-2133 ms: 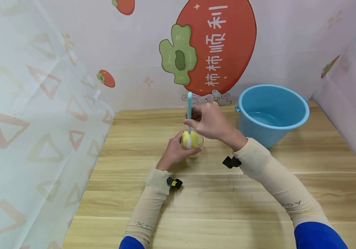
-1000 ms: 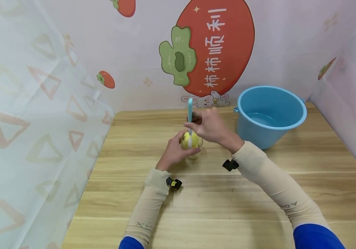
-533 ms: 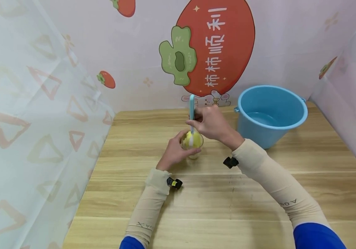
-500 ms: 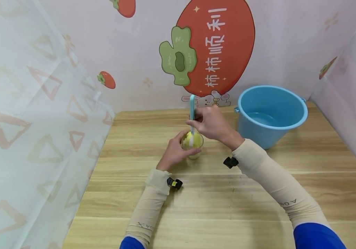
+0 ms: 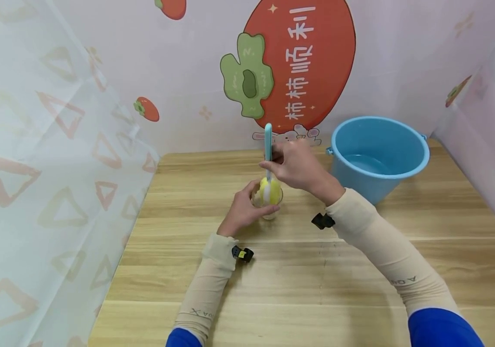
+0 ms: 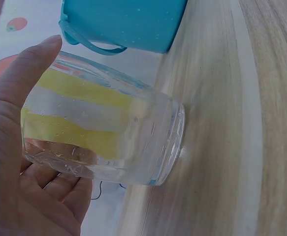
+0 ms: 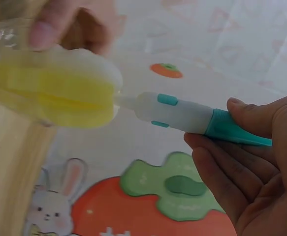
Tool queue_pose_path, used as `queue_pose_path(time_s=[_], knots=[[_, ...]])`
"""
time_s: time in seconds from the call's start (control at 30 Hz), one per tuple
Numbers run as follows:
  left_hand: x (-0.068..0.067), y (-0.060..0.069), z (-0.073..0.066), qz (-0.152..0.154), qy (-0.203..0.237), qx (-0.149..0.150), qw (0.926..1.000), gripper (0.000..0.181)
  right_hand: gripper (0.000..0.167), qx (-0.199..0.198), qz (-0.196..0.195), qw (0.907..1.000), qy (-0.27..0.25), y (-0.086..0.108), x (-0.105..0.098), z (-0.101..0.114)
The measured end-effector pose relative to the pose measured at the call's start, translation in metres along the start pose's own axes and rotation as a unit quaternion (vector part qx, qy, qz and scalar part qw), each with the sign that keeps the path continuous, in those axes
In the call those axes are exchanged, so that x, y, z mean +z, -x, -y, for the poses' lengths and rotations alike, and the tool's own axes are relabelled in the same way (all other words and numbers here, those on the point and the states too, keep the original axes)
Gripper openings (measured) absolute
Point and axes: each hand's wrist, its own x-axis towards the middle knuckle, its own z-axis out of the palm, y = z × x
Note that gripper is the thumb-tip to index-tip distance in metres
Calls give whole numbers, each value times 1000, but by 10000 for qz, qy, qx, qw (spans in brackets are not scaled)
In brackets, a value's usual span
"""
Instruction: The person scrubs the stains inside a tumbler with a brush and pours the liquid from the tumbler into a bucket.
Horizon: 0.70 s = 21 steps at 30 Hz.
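The sponge brush has just risen slightly, its yellow-and-white head partly above the rim of the clear glass, so the scrubbing looks mid-stroke. The left hand's fingers clasp the glass, which seems to rest on the bench; the right hand's fingers pinch the teal handle.

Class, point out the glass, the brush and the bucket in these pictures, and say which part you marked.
Glass (image 6: 104, 122), left wrist view: the middle of its clear side.
Brush (image 7: 176, 113), right wrist view: the white part of its handle.
Bucket (image 5: 381, 141), head view: the inside of its wall.
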Motion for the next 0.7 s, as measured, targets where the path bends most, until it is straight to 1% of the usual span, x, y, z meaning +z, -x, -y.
queue_pose_path(time_s=[0.1,0.17,0.33,0.4,0.47,0.7], knots=[[0,1,1,10,-39,-27,10000,85,20,128,256,9996,-51,3,10,-6],[1,1,2,21,-44,-31,10000,85,20,107,266,9996,-63,3,11,-6],[0,1,2,55,61,4,10000,86,21,-120,-25,9999,46,-3,-7,6],[0,1,2,66,111,10,9999,86,22,-122,-80,9998,135,-3,-14,10],[0,1,1,75,99,6,9999,85,22,-84,-48,9999,121,-2,-15,12],[0,0,0,66,21,-23,10000,86,18,107,341,9994,-29,8,8,0]])
